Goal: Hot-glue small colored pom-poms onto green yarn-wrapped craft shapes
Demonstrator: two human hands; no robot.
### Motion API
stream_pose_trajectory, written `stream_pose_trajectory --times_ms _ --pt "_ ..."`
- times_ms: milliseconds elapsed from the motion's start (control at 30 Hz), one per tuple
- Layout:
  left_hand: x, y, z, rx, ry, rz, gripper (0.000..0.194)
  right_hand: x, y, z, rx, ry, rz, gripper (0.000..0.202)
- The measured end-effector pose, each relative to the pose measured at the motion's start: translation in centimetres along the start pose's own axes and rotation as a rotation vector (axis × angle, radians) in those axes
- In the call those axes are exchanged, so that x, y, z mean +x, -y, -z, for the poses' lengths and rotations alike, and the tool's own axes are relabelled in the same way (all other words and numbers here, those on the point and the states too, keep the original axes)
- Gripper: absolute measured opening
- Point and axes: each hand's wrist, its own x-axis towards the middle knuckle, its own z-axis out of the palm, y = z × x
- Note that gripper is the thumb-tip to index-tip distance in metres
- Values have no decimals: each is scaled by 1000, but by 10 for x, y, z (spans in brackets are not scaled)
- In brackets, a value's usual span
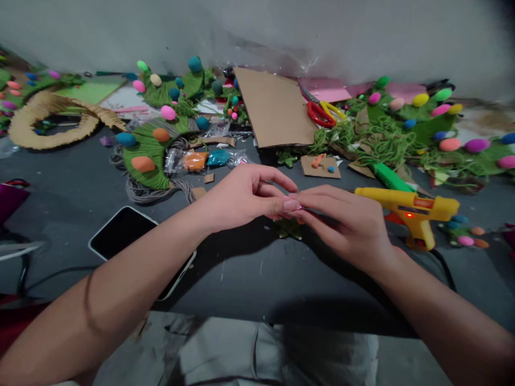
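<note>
My left hand (pixel 245 198) and my right hand (pixel 346 220) meet over the middle of the dark table (pixel 241 273). Their fingertips are pinched together around a small pink bit, mostly hidden by the fingers. Just beneath the fingertips lies a small green piece (pixel 289 229) with a little orange on it. Right of my right hand, a yellow glue gun (pixel 422 209) with a lit red light lies on its side.
A phone (pixel 124 230) lies partly under my left forearm. Behind the hands are a cardboard sheet (pixel 277 110), red-handled scissors (pixel 321 114), green yarn (pixel 378 142), wrapped clay packets (pixel 196 161), a green wreath piece (pixel 147 155) and a straw ring (pixel 52 140).
</note>
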Motion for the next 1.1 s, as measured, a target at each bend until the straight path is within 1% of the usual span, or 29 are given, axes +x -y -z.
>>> stream_pose_trajectory --times_ms 67,133,167,233,267,333,367,433,467,533,600,700,767,833,900,933,1000,1067,1100 --pt "-1 0 0 52 -46 -37 31 2 1 0 -31 -7 -9 12" --pt "-1 -1 2 90 -110 -92 27 3 2 1 -90 -41 -79 6" --pt "-2 -2 5 105 -150 -124 25 4 2 2 -120 -75 -131 12" --pt "-3 -5 10 145 -228 -173 23 4 0 6 -148 -142 -227 33" --pt "-3 -7 13 173 -263 -186 23 4 0 9 -142 -161 -252 40" --pt "-4 -10 17 240 -309 -183 24 4 -3 13 -115 -165 -242 43" --pt "-4 -12 19 278 -326 -176 26 4 -4 15 -109 -158 -219 37" --pt "-3 -13 21 374 -362 -174 29 3 -7 16 -111 -150 -173 14" --pt "-3 -13 21 424 -383 -182 30 2 -9 16 -105 -139 -164 11" --pt "-1 -11 23 504 -423 -201 32 0 -13 14 -54 -120 -185 23" --pt "0 -10 25 552 -439 -214 31 -3 -16 11 43 -110 -243 33" --pt "0 -8 28 587 -431 -238 21 -6 -17 9 179 -118 -339 32" --pt "0 -9 28 576 -412 -250 17 -6 -15 10 208 -112 -389 23" --pt "-1 -10 26 512 -368 -233 16 -4 -11 12 148 -130 -407 10" --pt "-2 -11 22 410 -297 -202 18 -2 -9 13 39 -176 -376 4" --pt "-3 -11 19 356 -256 -191 20 -1 -8 13 5 -188 -350 8" --pt "-3 -11 15 280 -180 -182 24 1 -9 11 7 -178 -307 25" --pt "-4 -9 11 237 -121 -170 26 2 -12 9 45 -126 -271 40" --pt "-4 -8 10 221 -100 -164 26 2 -13 7 52 -101 -256 43"
